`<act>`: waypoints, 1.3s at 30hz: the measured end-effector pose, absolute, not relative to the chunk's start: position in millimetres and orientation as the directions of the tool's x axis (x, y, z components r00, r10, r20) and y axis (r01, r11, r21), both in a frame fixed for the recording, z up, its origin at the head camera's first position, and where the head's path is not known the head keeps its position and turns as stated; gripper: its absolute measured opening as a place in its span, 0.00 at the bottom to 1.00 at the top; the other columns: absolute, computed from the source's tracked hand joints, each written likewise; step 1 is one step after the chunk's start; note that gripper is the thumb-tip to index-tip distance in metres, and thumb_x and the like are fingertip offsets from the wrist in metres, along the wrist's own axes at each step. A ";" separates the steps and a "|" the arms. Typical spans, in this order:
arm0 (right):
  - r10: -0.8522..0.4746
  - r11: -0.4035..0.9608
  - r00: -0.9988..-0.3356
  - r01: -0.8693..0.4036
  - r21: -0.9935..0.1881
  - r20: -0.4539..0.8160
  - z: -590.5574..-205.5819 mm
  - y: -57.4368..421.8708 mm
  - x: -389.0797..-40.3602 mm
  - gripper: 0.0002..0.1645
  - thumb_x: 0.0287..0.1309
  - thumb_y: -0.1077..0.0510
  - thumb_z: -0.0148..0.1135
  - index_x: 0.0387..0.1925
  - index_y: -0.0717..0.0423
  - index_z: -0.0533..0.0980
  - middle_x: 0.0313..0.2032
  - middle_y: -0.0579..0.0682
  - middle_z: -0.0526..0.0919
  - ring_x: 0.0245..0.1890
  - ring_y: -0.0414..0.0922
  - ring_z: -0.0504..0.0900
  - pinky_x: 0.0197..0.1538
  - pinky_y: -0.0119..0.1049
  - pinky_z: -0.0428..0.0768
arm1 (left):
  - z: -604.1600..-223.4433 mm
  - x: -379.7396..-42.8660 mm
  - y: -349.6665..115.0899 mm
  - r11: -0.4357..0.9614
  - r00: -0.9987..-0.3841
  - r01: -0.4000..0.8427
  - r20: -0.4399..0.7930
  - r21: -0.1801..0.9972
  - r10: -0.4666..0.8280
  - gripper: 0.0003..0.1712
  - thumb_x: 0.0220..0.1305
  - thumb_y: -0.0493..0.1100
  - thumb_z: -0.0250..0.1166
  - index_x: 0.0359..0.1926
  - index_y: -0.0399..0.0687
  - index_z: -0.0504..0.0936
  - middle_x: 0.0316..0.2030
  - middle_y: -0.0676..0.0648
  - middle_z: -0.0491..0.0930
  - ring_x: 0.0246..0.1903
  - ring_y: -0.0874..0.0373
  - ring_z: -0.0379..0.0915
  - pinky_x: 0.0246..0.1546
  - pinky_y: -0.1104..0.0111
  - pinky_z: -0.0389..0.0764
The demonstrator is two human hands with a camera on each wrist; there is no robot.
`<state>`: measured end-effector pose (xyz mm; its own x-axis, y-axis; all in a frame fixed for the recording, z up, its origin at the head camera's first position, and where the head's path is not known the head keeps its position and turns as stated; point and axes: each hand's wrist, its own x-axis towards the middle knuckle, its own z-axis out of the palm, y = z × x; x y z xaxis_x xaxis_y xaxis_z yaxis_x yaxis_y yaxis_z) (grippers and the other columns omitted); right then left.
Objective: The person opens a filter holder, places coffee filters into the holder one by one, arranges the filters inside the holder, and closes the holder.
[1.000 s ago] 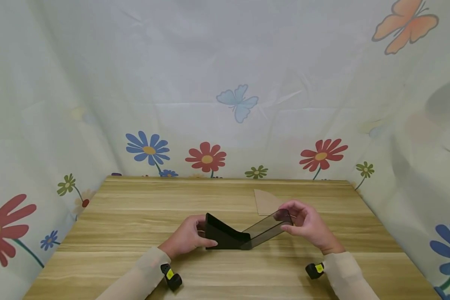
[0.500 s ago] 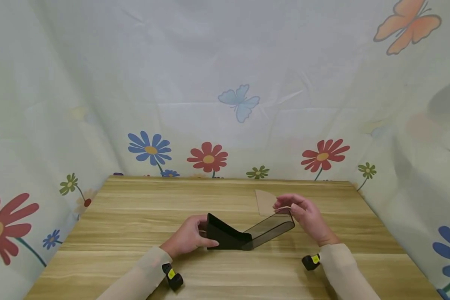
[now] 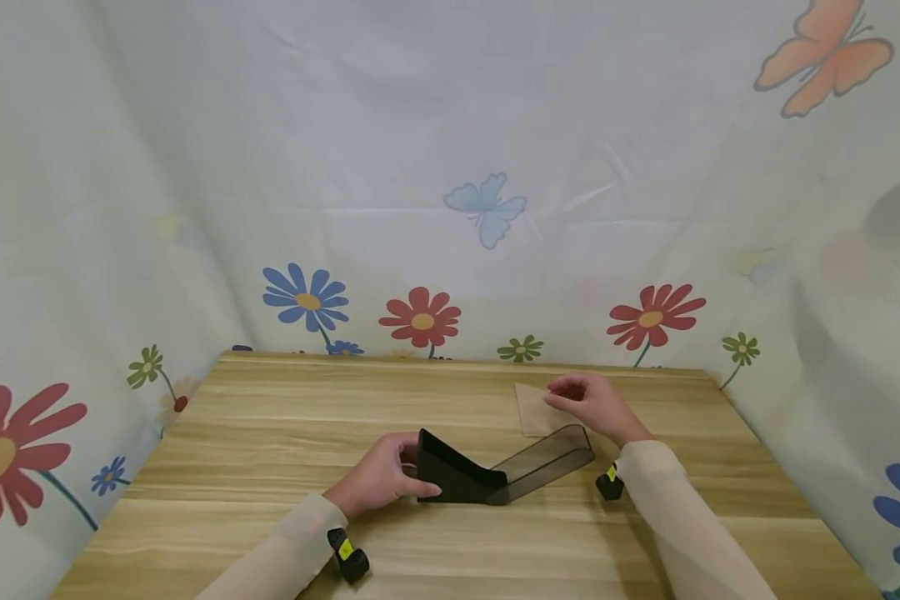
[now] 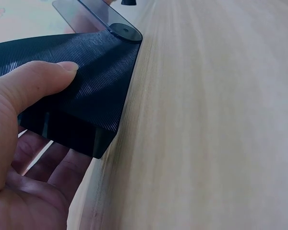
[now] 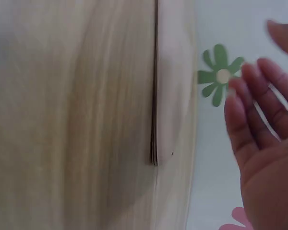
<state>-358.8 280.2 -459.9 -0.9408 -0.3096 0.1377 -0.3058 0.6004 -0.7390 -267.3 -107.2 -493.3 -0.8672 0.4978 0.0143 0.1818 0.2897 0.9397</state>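
Observation:
My left hand [image 3: 378, 477] holds the wide end of a black ribbed case [image 3: 456, 477], thumb on its near side and fingers behind, as the left wrist view shows. A smoky see-through lid [image 3: 546, 461] is swung out to the right from a round hinge [image 4: 126, 32]. Over a small stack of brown, fan-shaped coffee filter papers [image 3: 529, 414] hovers my right hand [image 3: 598, 407], fingers loosely bent and holding nothing. Seen in the right wrist view, the stack's layered edge lies to the left of that hand's fingers [image 5: 252, 115].
Everything lies on a wood-grain table [image 3: 307, 400]. Behind it hangs a white cloth [image 3: 345, 125] printed with flowers and butterflies. Each wrist carries a small black camera, such as the left camera [image 3: 354, 565].
My right hand has let go of the smoky lid and moved back and a little left, over the brown papers. The left hand keeps its hold on the case, and the lid stays swung out.

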 end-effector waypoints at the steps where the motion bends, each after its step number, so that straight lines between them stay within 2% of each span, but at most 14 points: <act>1: -0.308 0.631 -0.942 -0.307 -0.712 0.133 -460.4 279.8 -361.7 0.27 0.64 0.44 0.70 0.54 0.61 0.82 0.46 0.55 0.87 0.43 0.45 0.84 0.46 0.38 0.83 | -493.0 -267.0 -107.0 0.289 -0.868 0.182 0.015 0.940 0.497 0.23 0.54 0.44 0.81 0.50 0.57 0.84 0.46 0.51 0.87 0.45 0.55 0.84 0.44 0.64 0.82; 4: -0.295 0.688 -0.951 -0.281 -0.669 0.096 -460.1 278.4 -369.0 0.28 0.63 0.46 0.71 0.55 0.63 0.81 0.46 0.56 0.86 0.44 0.48 0.83 0.48 0.44 0.82 | -492.9 -267.0 -106.8 0.288 -0.868 0.182 0.016 0.940 0.496 0.23 0.54 0.44 0.81 0.50 0.57 0.84 0.46 0.51 0.87 0.44 0.55 0.83 0.43 0.64 0.82; 8: -0.272 0.751 -0.961 -0.238 -0.616 0.039 -462.4 276.8 -377.7 0.34 0.60 0.43 0.73 0.58 0.62 0.78 0.53 0.59 0.84 0.50 0.52 0.81 0.54 0.52 0.81 | -494.4 -268.4 -107.0 0.288 -0.868 0.184 0.017 0.940 0.497 0.23 0.54 0.44 0.81 0.51 0.56 0.84 0.46 0.51 0.87 0.44 0.55 0.83 0.43 0.64 0.82; 15: -0.274 0.801 -0.962 -0.228 -0.553 -0.001 -468.8 272.4 -386.2 0.51 0.53 0.32 0.74 0.65 0.65 0.73 0.62 0.64 0.78 0.59 0.60 0.78 0.59 0.56 0.79 | -494.0 -269.1 -107.5 0.291 -0.868 0.178 0.011 0.940 0.496 0.23 0.54 0.44 0.81 0.50 0.56 0.84 0.46 0.51 0.87 0.45 0.55 0.84 0.43 0.65 0.82; 20: -0.261 0.828 -0.965 -0.203 -0.523 -0.039 -469.8 268.2 -386.5 0.58 0.48 0.28 0.75 0.66 0.66 0.70 0.65 0.68 0.71 0.63 0.63 0.73 0.62 0.59 0.76 | -493.1 -269.7 -108.4 0.285 -0.864 0.184 0.016 0.941 0.503 0.23 0.53 0.44 0.81 0.50 0.56 0.84 0.47 0.51 0.87 0.45 0.55 0.84 0.44 0.65 0.82; 23: -0.260 0.848 -0.965 -0.205 -0.489 -0.045 -471.4 266.1 -387.6 0.59 0.47 0.26 0.74 0.65 0.66 0.71 0.64 0.70 0.70 0.62 0.63 0.72 0.62 0.60 0.75 | -493.7 -270.5 -109.0 0.280 -0.864 0.184 0.019 0.942 0.504 0.23 0.53 0.44 0.81 0.50 0.56 0.85 0.47 0.52 0.87 0.45 0.55 0.84 0.44 0.66 0.82; 27: -0.266 0.863 -0.963 -0.215 -0.456 -0.049 -476.0 265.8 -391.8 0.59 0.45 0.26 0.75 0.62 0.67 0.73 0.61 0.69 0.72 0.59 0.62 0.74 0.61 0.58 0.76 | -494.9 -271.1 -108.9 0.276 -0.863 0.178 0.015 0.945 0.506 0.23 0.53 0.45 0.81 0.50 0.56 0.85 0.47 0.51 0.87 0.45 0.55 0.84 0.43 0.65 0.83; 39: -0.284 0.870 -0.956 -0.227 -0.437 -0.069 -481.1 263.2 -398.1 0.55 0.40 0.33 0.82 0.59 0.68 0.75 0.55 0.64 0.77 0.54 0.56 0.76 0.59 0.54 0.78 | -497.7 -272.8 -108.1 0.275 -0.861 0.166 0.003 0.947 0.509 0.23 0.53 0.46 0.81 0.50 0.57 0.84 0.47 0.51 0.87 0.45 0.54 0.83 0.45 0.63 0.82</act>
<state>-398.1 263.2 -481.1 -0.9563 -0.2841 -0.0691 -0.2270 0.8705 -0.4368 -272.8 -108.1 -497.7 -0.8608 0.5089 0.0029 0.1659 0.2752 0.9469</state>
